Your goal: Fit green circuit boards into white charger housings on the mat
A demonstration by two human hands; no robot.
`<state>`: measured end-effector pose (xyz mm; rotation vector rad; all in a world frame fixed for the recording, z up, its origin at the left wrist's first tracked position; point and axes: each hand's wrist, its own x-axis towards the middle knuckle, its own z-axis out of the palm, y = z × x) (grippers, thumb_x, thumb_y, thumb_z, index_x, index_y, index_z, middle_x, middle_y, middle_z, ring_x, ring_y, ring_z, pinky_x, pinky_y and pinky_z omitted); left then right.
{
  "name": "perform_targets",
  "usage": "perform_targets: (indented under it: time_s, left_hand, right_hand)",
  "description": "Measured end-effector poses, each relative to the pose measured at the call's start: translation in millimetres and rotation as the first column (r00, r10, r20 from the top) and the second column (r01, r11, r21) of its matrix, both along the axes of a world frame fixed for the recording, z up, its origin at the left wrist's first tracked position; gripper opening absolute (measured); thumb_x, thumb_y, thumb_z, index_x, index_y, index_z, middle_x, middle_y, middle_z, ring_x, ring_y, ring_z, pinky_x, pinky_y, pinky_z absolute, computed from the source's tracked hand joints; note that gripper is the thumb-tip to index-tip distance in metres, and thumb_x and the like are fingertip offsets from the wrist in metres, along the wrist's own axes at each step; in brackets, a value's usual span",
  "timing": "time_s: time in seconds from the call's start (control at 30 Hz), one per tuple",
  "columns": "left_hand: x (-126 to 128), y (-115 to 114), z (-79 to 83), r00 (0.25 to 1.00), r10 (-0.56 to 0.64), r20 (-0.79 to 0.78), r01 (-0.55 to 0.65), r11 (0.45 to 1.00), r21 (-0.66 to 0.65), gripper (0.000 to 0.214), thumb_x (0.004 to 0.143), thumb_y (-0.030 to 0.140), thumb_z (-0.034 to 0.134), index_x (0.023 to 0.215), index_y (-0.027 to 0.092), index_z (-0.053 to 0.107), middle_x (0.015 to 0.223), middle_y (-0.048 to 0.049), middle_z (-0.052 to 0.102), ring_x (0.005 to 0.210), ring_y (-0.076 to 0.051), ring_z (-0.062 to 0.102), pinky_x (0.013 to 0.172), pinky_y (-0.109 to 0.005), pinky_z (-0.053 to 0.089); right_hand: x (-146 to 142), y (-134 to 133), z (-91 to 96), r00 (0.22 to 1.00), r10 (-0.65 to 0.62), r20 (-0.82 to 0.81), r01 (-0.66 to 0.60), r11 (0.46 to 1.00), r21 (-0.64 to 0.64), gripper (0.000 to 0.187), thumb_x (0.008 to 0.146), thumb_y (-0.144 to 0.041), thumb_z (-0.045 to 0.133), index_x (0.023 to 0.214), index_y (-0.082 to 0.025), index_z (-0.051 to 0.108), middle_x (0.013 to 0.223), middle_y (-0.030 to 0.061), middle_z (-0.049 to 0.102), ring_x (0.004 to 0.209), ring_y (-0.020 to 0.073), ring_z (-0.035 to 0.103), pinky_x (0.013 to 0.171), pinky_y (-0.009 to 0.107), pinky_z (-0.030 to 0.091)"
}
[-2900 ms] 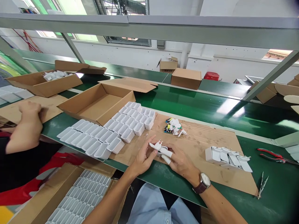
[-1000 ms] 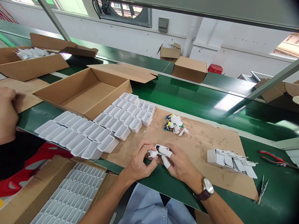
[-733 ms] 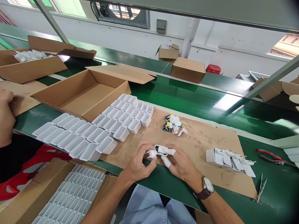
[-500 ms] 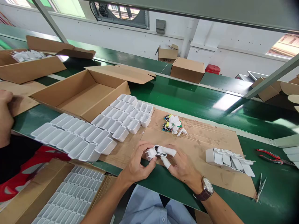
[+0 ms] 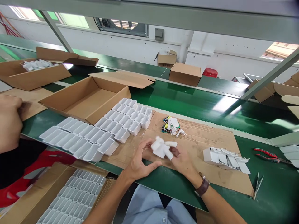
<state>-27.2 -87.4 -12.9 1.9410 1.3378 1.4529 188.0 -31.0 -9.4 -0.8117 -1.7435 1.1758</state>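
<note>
My right hand (image 5: 182, 160), with white finger cots on two fingers, is closed on a white charger housing (image 5: 159, 148), lifted and tilted above the cardboard sheet (image 5: 210, 137). My left hand (image 5: 139, 161) sits just left of it, fingers curved and apart, holding nothing. A small pile of green circuit boards and white plug parts (image 5: 171, 127) lies beyond my hands. A row of assembled white chargers (image 5: 225, 159) lies to the right. Rows of empty white housings (image 5: 102, 130) stand to the left.
An open cardboard box (image 5: 91, 96) sits behind the housings, another box with white parts (image 5: 30, 73) at far left. Red-handled pliers (image 5: 268, 154) and tweezers (image 5: 257, 183) lie on the green belt at right. Another person's hand (image 5: 9, 124) rests at left. A tray of housings (image 5: 72, 199) is below the table.
My left hand has let go of the white plug piece and opened. My right hand has raised and turned the housing, which now looks closed up.
</note>
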Motion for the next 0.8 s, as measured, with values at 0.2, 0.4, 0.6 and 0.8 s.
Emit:
perform_targets:
  time_s: [0.2, 0.4, 0.6, 0.8]
  left_hand:
    - [12.2, 5.3, 13.6, 0.987, 0.03, -0.156, 0.004, 0.978, 0.21, 0.064, 0.094, 0.028, 0.08, 0.152, 0.025, 0.052, 0.134, -0.0141, 0.069, 0.12, -0.029, 0.072, 0.101, -0.043, 0.064]
    - [24.9, 4.9, 27.0, 0.977, 0.086, -0.197, -0.015, 0.942, 0.336, 0.054, 0.1, 0.029, 0.073, 0.149, 0.018, 0.054, 0.131, -0.0162, 0.069, 0.117, -0.026, 0.073, 0.097, -0.038, 0.067]
    - [25.0, 3.8, 28.3, 0.968, 0.098, -0.232, -0.013, 0.94, 0.341, 0.052, 0.101, 0.031, 0.072, 0.148, 0.017, 0.054, 0.129, -0.017, 0.068, 0.12, -0.026, 0.072, 0.101, -0.039, 0.065]
    - [21.4, 1.4, 29.1, 0.962, 0.077, -0.264, 0.006, 0.954, 0.299, 0.056, 0.1, 0.028, 0.073, 0.151, 0.019, 0.051, 0.132, -0.017, 0.068, 0.123, -0.027, 0.071, 0.105, -0.041, 0.063]
  right_hand:
    - [-1.3, 3.2, 6.9, 0.891, -0.021, -0.454, -0.309, 0.704, -0.64, 0.039, 0.09, -0.045, 0.082, 0.118, -0.019, 0.073, 0.107, 0.0078, 0.079, 0.09, 0.0231, 0.077, 0.076, 0.037, 0.069]
    - [-3.7, -3.3, 23.6, 0.84, -0.09, -0.535, -0.376, 0.614, -0.694, 0.037, 0.084, -0.04, 0.089, 0.11, -0.017, 0.08, 0.106, 0.0077, 0.08, 0.09, 0.0195, 0.076, 0.077, 0.027, 0.065]
    - [-3.5, -3.5, 27.5, 0.836, -0.114, -0.537, -0.374, 0.598, -0.709, 0.038, 0.079, -0.04, 0.092, 0.108, -0.016, 0.082, 0.106, 0.0081, 0.081, 0.094, 0.0198, 0.075, 0.075, 0.025, 0.064]
    - [-3.3, -2.7, 27.1, 0.846, -0.123, -0.518, -0.342, 0.62, -0.706, 0.04, 0.075, -0.04, 0.096, 0.104, -0.017, 0.08, 0.099, 0.0054, 0.08, 0.086, 0.0196, 0.074, 0.071, 0.029, 0.064]
